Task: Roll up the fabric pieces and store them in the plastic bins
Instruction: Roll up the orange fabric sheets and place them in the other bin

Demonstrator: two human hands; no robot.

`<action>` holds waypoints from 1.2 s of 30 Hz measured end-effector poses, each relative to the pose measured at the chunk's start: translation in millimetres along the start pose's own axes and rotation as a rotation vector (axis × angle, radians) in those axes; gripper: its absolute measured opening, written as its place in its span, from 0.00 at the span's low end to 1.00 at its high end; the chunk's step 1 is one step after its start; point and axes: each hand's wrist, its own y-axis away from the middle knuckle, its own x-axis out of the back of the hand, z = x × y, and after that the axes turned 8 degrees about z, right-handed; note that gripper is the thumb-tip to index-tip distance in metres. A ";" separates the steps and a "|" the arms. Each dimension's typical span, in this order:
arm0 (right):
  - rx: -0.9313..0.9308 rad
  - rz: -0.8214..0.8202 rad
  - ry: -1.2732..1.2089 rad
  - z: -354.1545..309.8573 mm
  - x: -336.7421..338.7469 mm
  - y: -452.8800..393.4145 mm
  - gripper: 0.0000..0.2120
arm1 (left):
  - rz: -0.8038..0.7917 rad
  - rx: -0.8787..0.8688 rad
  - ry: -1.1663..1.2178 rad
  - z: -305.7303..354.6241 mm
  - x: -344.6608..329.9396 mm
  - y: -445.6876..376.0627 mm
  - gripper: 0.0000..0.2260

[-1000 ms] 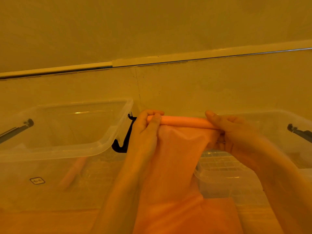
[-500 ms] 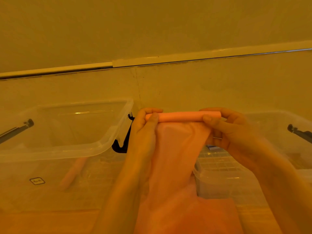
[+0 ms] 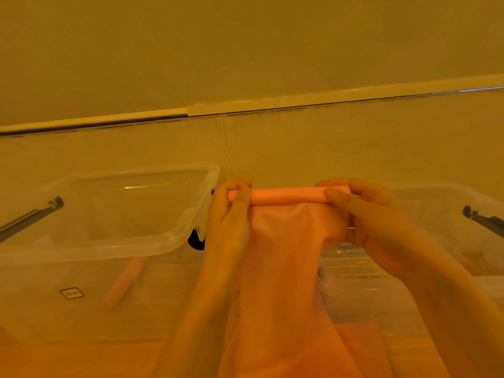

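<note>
At the far left a dark latch arm [image 3: 30,215] crosses the end of the left bin [image 3: 114,241], a clear plastic tub with its open rim tilted toward you. Through its front wall you can make out a pink rolled piece [image 3: 126,282] lying inside on the ribbed floor, and a small square label [image 3: 72,293] sits on that wall lower down. A black clip [image 3: 197,241] hangs at the bin's right corner, just beside your left wrist.

Your left hand [image 3: 229,222] grips the left end of the roll [image 3: 289,197]: the fingers curl over the top and the thumb presses across the front, so the tip of the roll pokes out past them. The roll is a tight pink tube held level in the air, between the two bins and above them. The loose fabric [image 3: 283,282] hangs from its underside and drapes down between your forearms toward the bottom edge of the view.

Your right hand [image 3: 373,219] pinches the right end, fingers wrapped over the top and the thumb flat on the front.

Behind that hand stands the right bin [image 3: 436,211], also clear, with a grid-patterned floor showing under your wrist. Another dark latch arm [image 3: 484,218] lies at its far right.
</note>
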 end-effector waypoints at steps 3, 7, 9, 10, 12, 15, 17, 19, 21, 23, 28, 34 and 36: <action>-0.005 0.005 0.008 0.9 -5.8 8.0 0.05 | 0.011 0.019 0.013 8.6 7.8 3.6 0.07; -0.024 0.008 -0.039 -6.1 -13.9 25.6 0.11 | 0.009 -0.027 0.005 27.0 22.2 10.7 0.07; -0.018 0.000 -0.057 -15.5 -16.3 37.3 0.13 | -0.005 -0.061 -0.032 35.7 30.0 16.8 0.07; -0.012 -0.002 -0.052 -21.1 -17.1 43.8 0.11 | -0.014 -0.064 -0.035 41.2 33.8 21.5 0.06; -0.006 -0.003 -0.032 -32.8 -18.4 56.8 0.08 | -0.038 -0.035 -0.016 53.8 41.6 32.6 0.06; -0.022 -0.003 0.006 -51.6 -20.5 76.4 0.08 | -0.070 -0.033 -0.026 73.2 53.7 49.6 0.08; -0.040 0.009 0.040 -67.2 -21.9 90.9 0.09 | -0.106 -0.079 -0.063 85.8 61.2 61.0 0.10; -0.031 0.036 0.079 -81.4 -22.1 103.4 0.08 | -0.143 -0.089 -0.070 98.4 67.2 72.2 0.12; 0.002 0.059 0.138 -93.9 -20.9 116.4 0.06 | -0.185 -0.070 -0.076 109.4 71.9 83.5 0.13; 0.030 0.071 0.182 -104.3 -19.1 128.6 0.07 | -0.208 -0.067 -0.081 117.9 75.2 92.7 0.12; 0.095 0.035 0.252 -126.1 -14.3 155.1 0.06 | -0.243 -0.129 -0.129 131.9 84.1 106.3 0.08; 0.024 0.016 0.217 -134.3 -12.4 169.1 0.10 | -0.259 -0.122 -0.152 143.3 87.7 115.6 0.08; 0.007 0.031 0.234 -136.2 -13.4 171.3 0.12 | -0.265 -0.156 -0.135 143.1 88.2 117.9 0.08</action>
